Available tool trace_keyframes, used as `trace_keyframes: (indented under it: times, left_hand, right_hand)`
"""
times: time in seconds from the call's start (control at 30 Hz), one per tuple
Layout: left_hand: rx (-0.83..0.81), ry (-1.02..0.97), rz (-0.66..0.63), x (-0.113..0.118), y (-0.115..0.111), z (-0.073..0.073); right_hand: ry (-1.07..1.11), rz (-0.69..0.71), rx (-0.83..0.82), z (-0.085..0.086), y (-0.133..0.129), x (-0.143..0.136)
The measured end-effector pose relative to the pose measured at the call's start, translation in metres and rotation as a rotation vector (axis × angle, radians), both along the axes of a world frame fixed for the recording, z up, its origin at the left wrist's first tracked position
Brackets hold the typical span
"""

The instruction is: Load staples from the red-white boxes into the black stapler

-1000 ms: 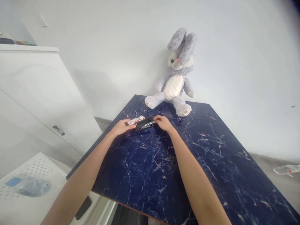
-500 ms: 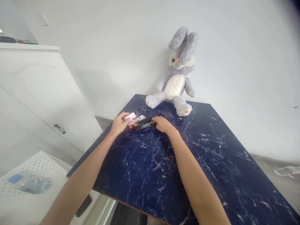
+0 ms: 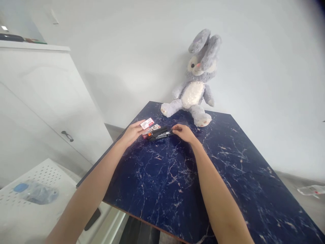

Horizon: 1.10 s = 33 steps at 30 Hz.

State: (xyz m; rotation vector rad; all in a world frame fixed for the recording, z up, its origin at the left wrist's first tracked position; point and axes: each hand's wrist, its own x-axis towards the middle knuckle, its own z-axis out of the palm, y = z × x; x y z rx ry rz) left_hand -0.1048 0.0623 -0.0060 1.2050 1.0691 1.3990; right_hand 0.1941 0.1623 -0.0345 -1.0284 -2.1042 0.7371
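My left hand [image 3: 132,133] is closed on a small white-and-red staple box [image 3: 147,123], held by its left edge just above the table. Under and beside it lies another red-and-white box [image 3: 155,127], partly covered. In front of that box rests a black stapler [image 3: 159,133] with an orange patch near its left end and a silvery strip along its side. My right hand [image 3: 183,132] pinches at the stapler's right end, thumb and forefinger together. Exactly which part is between those fingertips is too small to make out.
A grey plush rabbit [image 3: 194,91] sits against the wall at the back of the dark blue marbled table [image 3: 162,183]. To the left stand a white cabinet [image 3: 50,95] and a white perforated surface with a blue-capped plastic bottle [image 3: 38,193]. Another clear bottle [image 3: 312,190] lies at far right.
My left hand has lifted and turned the staple box so its printed face shows more. My right hand has shifted slightly right at the stapler's end. The whole view has moved a little.
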Motion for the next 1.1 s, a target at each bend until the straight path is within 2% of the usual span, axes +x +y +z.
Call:
trace_keyframes:
  times: [0.13, 0.23, 0.33, 0.4, 0.5, 0.6, 0.67, 0.9, 1.0, 1.1]
  left_hand:
    - [-0.043, 0.071, -0.029, 0.003, -0.004, 0.002]
    - [-0.078, 0.044, -0.053, 0.004, -0.006, 0.001]
    - [-0.080, 0.051, -0.029, 0.008, -0.006, 0.000]
    - [-0.056, 0.063, 0.016, 0.012, -0.006, -0.002]
    - [-0.007, 0.044, 0.041, 0.019, -0.007, -0.004]
    - [0.027, -0.012, 0.041, 0.025, -0.008, -0.006]
    - [0.027, -0.060, 0.031, 0.028, -0.008, -0.008]
    - [0.011, -0.167, 0.022, 0.036, -0.010, -0.010]
    - [0.004, -0.206, 0.007, 0.037, -0.010, -0.010]
    - [-0.010, -0.228, -0.025, 0.036, -0.011, -0.010]
  right_hand:
    - [0.175, -0.049, -0.060, 0.005, 0.001, -0.004]
    - [0.446, -0.139, -0.147, 0.025, -0.003, -0.018]
    - [0.683, -0.125, -0.205, 0.051, -0.014, -0.039]
    - [0.682, -0.077, -0.229, 0.065, -0.026, -0.053]
    - [0.489, -0.103, -0.148, 0.076, -0.044, -0.069]
    - [0.348, -0.239, 0.012, 0.075, -0.056, -0.077]
    - [0.339, -0.301, 0.043, 0.070, -0.059, -0.081]
    - [0.519, -0.369, -0.041, 0.047, -0.062, -0.100]
    - [0.600, -0.364, -0.127, 0.040, -0.063, -0.107]
    - [0.526, -0.366, -0.116, 0.038, -0.066, -0.107]
